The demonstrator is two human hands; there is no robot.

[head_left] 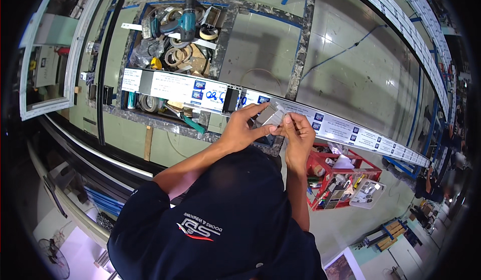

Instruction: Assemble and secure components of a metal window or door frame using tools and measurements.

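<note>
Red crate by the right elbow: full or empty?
Full: the red crate is packed with small tools and parts, and a clear packet hangs over its front edge.

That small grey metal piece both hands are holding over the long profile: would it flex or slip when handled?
The grey piece looks like rigid metal, so probably stiff. Left hand and right hand pinch it by fingertips, suggesting it is light. Its smooth faces may be slippery.

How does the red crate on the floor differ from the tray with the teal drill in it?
The red crate is an open wire-sided basket on the floor holding small tools and packets; the tray is a dark, worn frame set into the bench, holding the teal drill and tape rolls. The crate is smaller. Both are cluttered.
</note>
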